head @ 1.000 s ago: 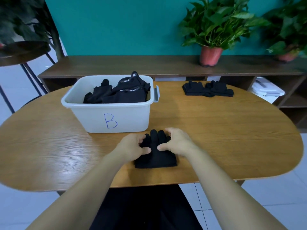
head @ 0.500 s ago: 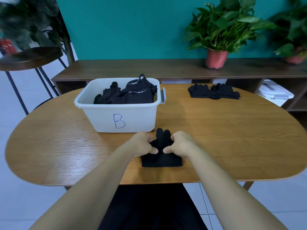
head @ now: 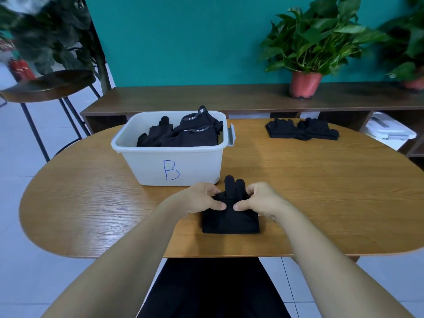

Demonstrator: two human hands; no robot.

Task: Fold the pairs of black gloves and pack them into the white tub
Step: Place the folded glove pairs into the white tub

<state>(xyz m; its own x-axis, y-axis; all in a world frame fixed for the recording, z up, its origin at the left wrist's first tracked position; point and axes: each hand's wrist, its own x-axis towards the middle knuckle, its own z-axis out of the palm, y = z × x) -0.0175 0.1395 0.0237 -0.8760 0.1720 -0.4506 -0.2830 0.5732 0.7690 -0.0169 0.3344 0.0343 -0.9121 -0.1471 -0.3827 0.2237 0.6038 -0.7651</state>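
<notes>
Fingers of our left hand (head: 202, 198) and right hand (head: 259, 198) curl, pinching the flat black knit glove pair (head: 230, 216) just before the white plastic tub (head: 179, 166).

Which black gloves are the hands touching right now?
The pair at the table's near edge, pinched by the left hand and right hand. The far-right pair and those in the white tub lie untouched.

Tub (head: 171, 165) on table (head: 91, 203), centre-left, w/ gloves (head: 183, 134) inside. Glove pair (head: 230, 222) just in front of tub, near edge. Second pair (head: 300, 129) far right, behind. Shelf (head: 206, 99) behind table w/ plant (head: 305, 86) on top.
</notes>
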